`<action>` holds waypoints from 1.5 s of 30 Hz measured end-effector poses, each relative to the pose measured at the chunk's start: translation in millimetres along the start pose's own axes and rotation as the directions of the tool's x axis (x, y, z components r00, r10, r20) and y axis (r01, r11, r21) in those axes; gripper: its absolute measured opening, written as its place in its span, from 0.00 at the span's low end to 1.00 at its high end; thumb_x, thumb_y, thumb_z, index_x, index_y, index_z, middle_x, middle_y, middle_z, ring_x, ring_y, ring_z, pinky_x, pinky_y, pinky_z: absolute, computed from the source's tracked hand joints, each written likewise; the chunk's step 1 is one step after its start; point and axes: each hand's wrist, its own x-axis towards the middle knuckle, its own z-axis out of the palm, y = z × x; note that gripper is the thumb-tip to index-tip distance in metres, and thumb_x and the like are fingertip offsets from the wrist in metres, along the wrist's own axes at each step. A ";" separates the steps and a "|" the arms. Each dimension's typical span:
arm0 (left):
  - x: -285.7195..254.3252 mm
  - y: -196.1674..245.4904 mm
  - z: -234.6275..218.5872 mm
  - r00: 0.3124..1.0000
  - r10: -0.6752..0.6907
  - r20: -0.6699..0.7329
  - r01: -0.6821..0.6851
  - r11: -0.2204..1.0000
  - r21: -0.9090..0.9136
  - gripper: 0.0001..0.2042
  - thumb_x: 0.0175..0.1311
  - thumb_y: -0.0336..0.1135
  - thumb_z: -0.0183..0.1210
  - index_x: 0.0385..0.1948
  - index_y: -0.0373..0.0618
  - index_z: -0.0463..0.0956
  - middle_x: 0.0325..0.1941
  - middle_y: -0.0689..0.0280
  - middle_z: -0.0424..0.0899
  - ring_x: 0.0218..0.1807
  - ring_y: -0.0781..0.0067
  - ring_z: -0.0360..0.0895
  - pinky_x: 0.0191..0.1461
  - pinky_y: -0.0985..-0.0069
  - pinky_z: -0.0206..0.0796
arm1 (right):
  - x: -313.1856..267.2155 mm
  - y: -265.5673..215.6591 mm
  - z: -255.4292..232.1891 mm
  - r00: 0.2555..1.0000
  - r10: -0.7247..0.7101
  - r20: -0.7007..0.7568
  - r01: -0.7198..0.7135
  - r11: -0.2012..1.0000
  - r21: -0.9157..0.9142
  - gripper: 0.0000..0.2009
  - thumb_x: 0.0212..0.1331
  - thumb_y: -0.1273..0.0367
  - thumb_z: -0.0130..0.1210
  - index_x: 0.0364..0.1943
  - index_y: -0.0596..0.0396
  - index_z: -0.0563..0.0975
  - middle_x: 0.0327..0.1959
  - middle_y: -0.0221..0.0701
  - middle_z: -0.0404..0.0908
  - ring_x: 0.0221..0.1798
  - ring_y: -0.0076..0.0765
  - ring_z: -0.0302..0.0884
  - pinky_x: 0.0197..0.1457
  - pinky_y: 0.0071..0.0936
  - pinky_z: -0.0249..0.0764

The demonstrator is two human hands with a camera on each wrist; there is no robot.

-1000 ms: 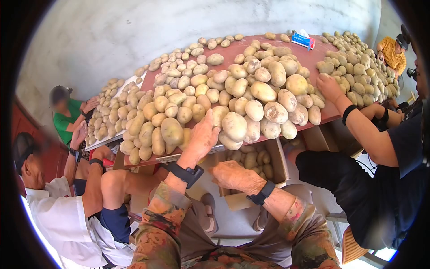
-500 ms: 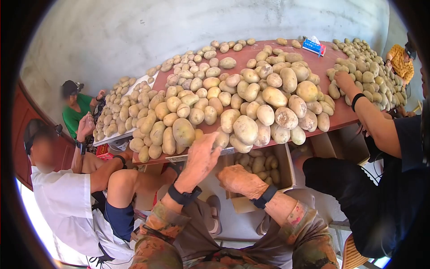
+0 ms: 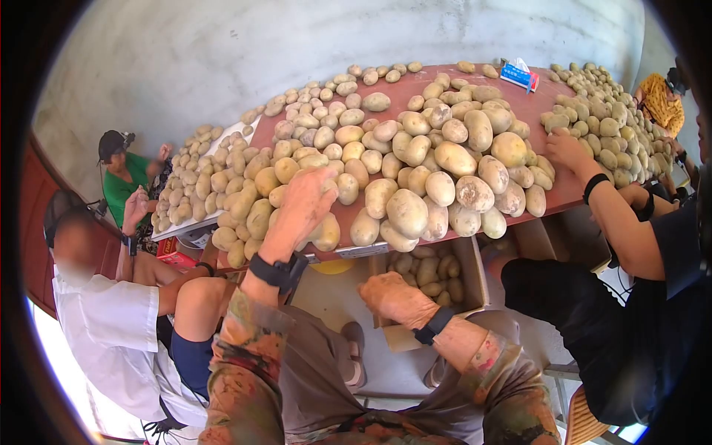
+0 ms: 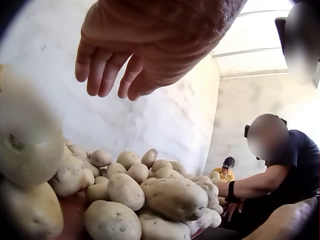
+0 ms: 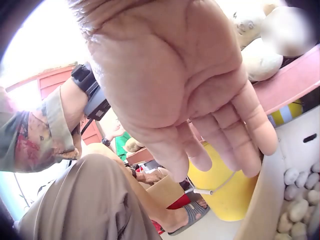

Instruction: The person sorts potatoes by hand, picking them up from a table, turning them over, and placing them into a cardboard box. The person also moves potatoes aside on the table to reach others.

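Note:
My left hand (image 3: pixel 302 206) is over the near left part of a heap of potatoes (image 3: pixel 406 213) on the red table. In the left wrist view its fingers (image 4: pixel 107 70) hang downward above the potatoes, with nothing held between them. Several potatoes under and behind this hand are hidden in the head view. My right hand (image 3: pixel 398 298) hovers in front of the table edge, beside an open cardboard box (image 3: pixel 472 274) with potatoes inside. In the right wrist view its palm faces the camera and its fingers (image 5: pixel 231 132) are loosely bent, holding nothing.
Below the table edge stands a yellow bucket (image 5: pixel 220 187). A tissue box (image 3: pixel 519 76) sits at the back of the red table (image 3: pixel 545 148). Another person reaches in from the right with an arm (image 3: pixel 604 185); one in a white shirt (image 3: pixel 104 304) sits close on the left.
My left hand has moved up and left, from the table's front edge to over the potatoes. A potato formerly behind its fingers now shows at the edge. My right hand has barely moved.

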 end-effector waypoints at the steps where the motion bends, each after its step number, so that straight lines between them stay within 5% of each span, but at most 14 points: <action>1: 3.6 -9.2 6.5 0.998 0.057 -0.017 -0.057 0.998 -0.015 0.13 0.57 0.29 0.58 0.44 0.40 0.76 0.43 0.51 0.80 0.49 0.48 0.76 0.53 0.60 0.67 | 0.1 -0.9 -1.9 1.000 -0.002 0.016 0.002 1.000 -0.003 0.09 0.53 0.74 0.55 0.36 0.53 0.84 0.39 0.38 0.86 0.46 0.42 0.84 0.44 0.35 0.79; 3: 13.8 -25.1 18.4 0.984 0.174 -0.049 -0.176 0.984 -0.042 0.11 0.55 0.28 0.58 0.41 0.38 0.75 0.39 0.50 0.80 0.46 0.45 0.76 0.51 0.56 0.67 | -0.3 -2.7 -6.9 0.999 -0.003 0.044 0.004 1.000 -0.003 0.09 0.54 0.74 0.55 0.37 0.52 0.84 0.40 0.38 0.86 0.47 0.42 0.84 0.45 0.34 0.80; 6: 43.8 -12.4 17.8 0.913 -0.087 0.399 0.030 0.989 0.148 0.21 0.53 0.27 0.60 0.52 0.40 0.71 0.49 0.52 0.77 0.55 0.46 0.72 0.60 0.59 0.64 | 2.1 -1.6 -3.9 0.999 -0.026 0.020 0.026 1.000 -0.006 0.09 0.54 0.74 0.55 0.37 0.52 0.84 0.40 0.37 0.86 0.46 0.41 0.84 0.44 0.34 0.80; 9: 53.5 -29.5 42.9 0.853 -0.016 0.522 -0.108 0.973 0.205 0.22 0.53 0.26 0.60 0.53 0.40 0.69 0.51 0.52 0.75 0.55 0.46 0.72 0.58 0.59 0.66 | 1.8 -2.8 -5.5 0.999 -0.039 -0.024 0.039 0.999 -0.006 0.09 0.54 0.74 0.55 0.37 0.52 0.84 0.39 0.36 0.86 0.46 0.41 0.85 0.44 0.34 0.80; 12: 59.7 -6.8 38.1 0.814 -0.056 0.578 -0.084 0.974 0.211 0.23 0.51 0.24 0.61 0.52 0.40 0.70 0.52 0.52 0.75 0.55 0.47 0.72 0.57 0.60 0.67 | 4.5 -2.9 -3.6 1.000 -0.016 0.000 0.016 1.000 0.002 0.08 0.53 0.73 0.56 0.36 0.51 0.84 0.38 0.35 0.86 0.45 0.40 0.85 0.44 0.33 0.80; 15: 62.4 -16.2 55.9 0.799 -0.051 0.600 -0.160 0.942 0.294 0.15 0.48 0.24 0.59 0.40 0.39 0.74 0.43 0.51 0.79 0.48 0.48 0.78 0.48 0.58 0.71 | 0.1 -2.5 -3.4 0.998 -0.021 -0.055 0.021 1.000 0.016 0.08 0.53 0.73 0.56 0.35 0.51 0.84 0.38 0.35 0.86 0.44 0.40 0.85 0.43 0.33 0.80; 21: 55.8 -15.8 64.5 0.830 -0.086 0.551 -0.093 0.953 0.289 0.16 0.44 0.21 0.61 0.40 0.39 0.76 0.45 0.53 0.76 0.52 0.51 0.74 0.52 0.60 0.70 | -8.2 -3.2 -12.6 0.998 -0.039 -0.059 0.038 0.999 -0.012 0.08 0.53 0.73 0.56 0.36 0.51 0.84 0.36 0.35 0.86 0.44 0.40 0.85 0.42 0.33 0.79; 24: 60.7 -29.5 82.5 0.711 -0.066 0.700 -0.262 0.899 0.350 0.09 0.49 0.23 0.57 0.34 0.38 0.79 0.36 0.53 0.84 0.44 0.53 0.82 0.47 0.64 0.73 | -8.2 -2.2 -9.0 0.995 -0.045 -0.086 0.046 0.999 0.007 0.08 0.53 0.73 0.56 0.35 0.51 0.84 0.36 0.35 0.86 0.43 0.40 0.85 0.42 0.33 0.79; 30: 53.2 -10.9 58.4 0.779 -0.009 0.627 -0.238 0.921 0.310 0.09 0.51 0.28 0.55 0.34 0.39 0.77 0.34 0.52 0.81 0.42 0.49 0.79 0.45 0.58 0.70 | -8.4 2.9 1.6 0.978 -0.104 -0.179 0.111 0.993 0.032 0.06 0.50 0.73 0.55 0.31 0.56 0.81 0.29 0.40 0.84 0.37 0.46 0.85 0.40 0.38 0.78; 33: 55.6 -10.2 58.5 0.814 -0.085 0.574 -0.191 0.894 0.404 0.08 0.53 0.27 0.53 0.34 0.39 0.76 0.34 0.52 0.81 0.41 0.49 0.79 0.45 0.57 0.70 | -12.0 1.8 -1.6 0.976 -0.108 -0.190 0.115 0.993 0.024 0.06 0.49 0.73 0.55 0.31 0.55 0.81 0.28 0.40 0.84 0.36 0.45 0.85 0.40 0.38 0.78; 36: 55.3 -14.3 65.1 0.813 -0.144 0.564 -0.128 0.901 0.415 0.08 0.54 0.26 0.52 0.36 0.40 0.76 0.34 0.53 0.81 0.42 0.50 0.79 0.45 0.56 0.70 | -13.1 -3.8 -10.6 0.992 -0.045 -0.117 0.042 0.999 -0.031 0.08 0.53 0.73 0.56 0.35 0.52 0.85 0.37 0.35 0.86 0.44 0.39 0.85 0.41 0.33 0.80; 39: 49.4 -23.4 73.2 0.787 -0.055 0.615 -0.250 0.883 0.398 0.10 0.55 0.26 0.54 0.40 0.41 0.75 0.34 0.53 0.82 0.42 0.49 0.79 0.45 0.56 0.70 | -11.2 -4.0 -11.3 0.995 -0.050 -0.088 0.047 0.998 -0.033 0.08 0.54 0.73 0.56 0.35 0.53 0.85 0.38 0.36 0.86 0.45 0.40 0.85 0.42 0.33 0.80; 45: 52.1 -15.3 57.2 0.781 -0.003 0.624 -0.252 0.913 0.321 0.14 0.54 0.27 0.58 0.44 0.40 0.73 0.40 0.51 0.80 0.48 0.49 0.77 0.49 0.57 0.70 | -11.1 -3.1 -15.3 0.998 -0.048 -0.041 0.048 0.999 0.008 0.08 0.54 0.73 0.56 0.36 0.52 0.84 0.38 0.37 0.86 0.45 0.41 0.85 0.44 0.33 0.80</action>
